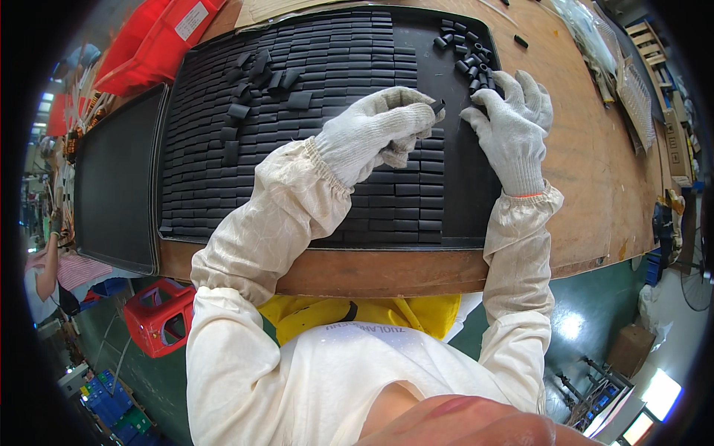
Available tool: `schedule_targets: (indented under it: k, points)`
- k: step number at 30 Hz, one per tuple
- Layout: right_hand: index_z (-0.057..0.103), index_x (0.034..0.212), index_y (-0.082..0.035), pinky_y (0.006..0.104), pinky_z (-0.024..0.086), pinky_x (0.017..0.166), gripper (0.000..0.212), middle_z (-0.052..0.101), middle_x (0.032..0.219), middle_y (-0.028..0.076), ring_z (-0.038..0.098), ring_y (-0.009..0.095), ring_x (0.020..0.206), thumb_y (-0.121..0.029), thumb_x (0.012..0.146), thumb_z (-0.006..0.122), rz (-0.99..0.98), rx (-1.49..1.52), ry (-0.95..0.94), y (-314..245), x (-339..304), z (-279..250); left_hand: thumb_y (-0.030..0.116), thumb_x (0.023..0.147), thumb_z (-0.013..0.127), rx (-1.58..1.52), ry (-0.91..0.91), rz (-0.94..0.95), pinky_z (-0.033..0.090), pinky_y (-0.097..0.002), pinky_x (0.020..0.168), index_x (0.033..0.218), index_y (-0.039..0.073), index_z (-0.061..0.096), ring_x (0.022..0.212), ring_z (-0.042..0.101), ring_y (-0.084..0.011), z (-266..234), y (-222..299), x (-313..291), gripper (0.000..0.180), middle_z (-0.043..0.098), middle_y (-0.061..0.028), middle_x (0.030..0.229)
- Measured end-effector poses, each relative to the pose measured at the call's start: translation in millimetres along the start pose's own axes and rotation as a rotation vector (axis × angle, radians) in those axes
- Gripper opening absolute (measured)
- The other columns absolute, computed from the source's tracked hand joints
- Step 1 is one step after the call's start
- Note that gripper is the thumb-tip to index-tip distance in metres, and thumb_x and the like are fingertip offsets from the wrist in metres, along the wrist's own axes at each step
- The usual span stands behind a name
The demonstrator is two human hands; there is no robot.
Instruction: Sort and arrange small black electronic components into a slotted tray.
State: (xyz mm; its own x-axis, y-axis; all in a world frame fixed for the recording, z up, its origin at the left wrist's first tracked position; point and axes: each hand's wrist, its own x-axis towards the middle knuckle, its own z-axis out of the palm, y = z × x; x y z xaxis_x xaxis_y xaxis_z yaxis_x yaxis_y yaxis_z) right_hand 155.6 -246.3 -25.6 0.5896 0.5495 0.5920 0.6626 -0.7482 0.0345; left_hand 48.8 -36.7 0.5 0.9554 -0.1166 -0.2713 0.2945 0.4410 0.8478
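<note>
White knit gloves and cream sleeve covers are on both my hands. Pinched in the fingertips of my left hand [381, 128] is a short black tube [439, 106], held over the right part of a black tray [455, 232]. Rows of flat black pieces [349, 70] fill most of this tray, and several loose ones [299, 100] lie on top of the rows at the left. My right hand [515, 125] is open, thumb apart from the fingers, at the near edge of a pile of loose black tubes [474, 67] in the tray's far right corner.
A second black tray [115, 182] lies left of the first. A red bin [152, 44] stands at the far left of the wooden table [587, 186]. One loose black tube [520, 41] rests on the wood. A red plastic stool [158, 316] is below on the left. Another person's arm [50, 267] shows at the left.
</note>
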Motion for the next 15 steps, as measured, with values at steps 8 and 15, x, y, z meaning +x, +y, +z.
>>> schedule_targets:
  k: [8,15]
  points:
    - [0.073,0.089,-0.013,0.0540,0.026,0.114,0.026,0.065,0.124,0.007,0.047,0.035,0.131,-0.031,0.074,0.082,-0.035,0.055,-0.047,-1.0,2.4,-3.3,0.022,0.096,0.069,0.029,-0.005,0.022,0.038,-0.0177,0.051,0.119,0.006,0.064,0.063,0.045,-0.0030,-4.1,-3.9,3.0,0.029,0.060,-0.0017,0.087]
    - [0.071,0.110,-0.006,0.0248,0.054,0.081,0.021,0.071,0.103,0.003,0.066,0.013,0.091,-0.002,0.090,0.071,0.397,1.216,-0.097,-24.5,7.5,-24.4,0.024,0.093,0.074,0.171,0.021,0.070,0.040,-0.0180,0.048,0.116,0.007,0.064,0.060,0.047,-0.0018,-4.1,-2.5,1.7,0.030,0.062,0.0001,0.083]
